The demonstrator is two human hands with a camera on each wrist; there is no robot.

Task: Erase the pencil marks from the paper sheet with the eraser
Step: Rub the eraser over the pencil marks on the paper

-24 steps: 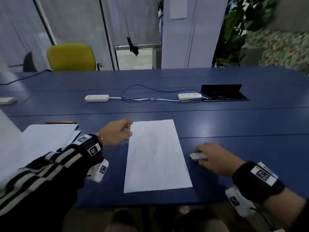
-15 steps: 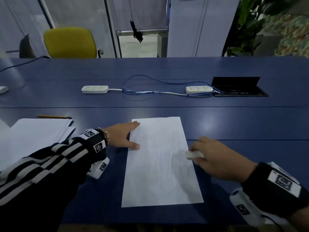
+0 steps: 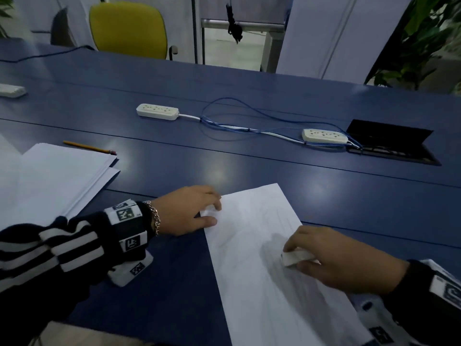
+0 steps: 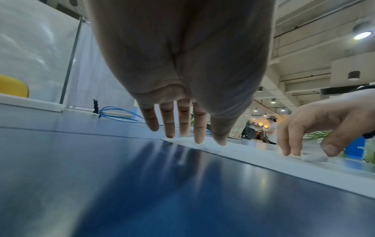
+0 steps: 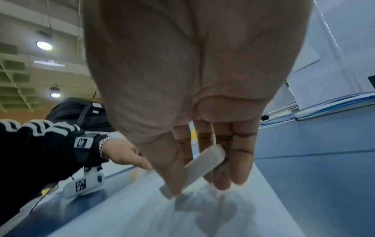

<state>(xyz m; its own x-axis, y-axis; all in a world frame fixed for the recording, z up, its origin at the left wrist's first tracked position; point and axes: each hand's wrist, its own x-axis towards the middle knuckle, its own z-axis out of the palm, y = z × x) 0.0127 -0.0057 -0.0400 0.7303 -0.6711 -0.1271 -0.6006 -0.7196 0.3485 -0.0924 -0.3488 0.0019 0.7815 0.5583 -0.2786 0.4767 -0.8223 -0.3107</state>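
A white paper sheet (image 3: 252, 248) with faint pencil marks lies on the blue table (image 3: 249, 158). My left hand (image 3: 192, 211) presses on the sheet's far left corner with straight fingers (image 4: 198, 128). My right hand (image 3: 331, 255) pinches a white eraser (image 3: 295, 258) between thumb and fingers, low over the right side of the sheet. In the right wrist view the eraser (image 5: 198, 166) slants down with its lower end close to the paper sheet (image 5: 182, 216); contact is unclear. From the left wrist the eraser (image 4: 313, 158) appears at the sheet's surface.
A stack of white paper (image 3: 50, 178) lies at the left with a yellow pencil (image 3: 87, 147) behind it. Two white power strips (image 3: 157, 111) (image 3: 324, 136) joined by blue cables (image 3: 237, 123) lie farther back, beside an open black cable hatch (image 3: 389, 143). A yellow chair (image 3: 128, 28) stands beyond the table.
My right hand has carried the eraser from the table at the sheet's right edge onto the sheet. My left hand has stayed at the sheet's corner. The head view has tilted and moved closer.
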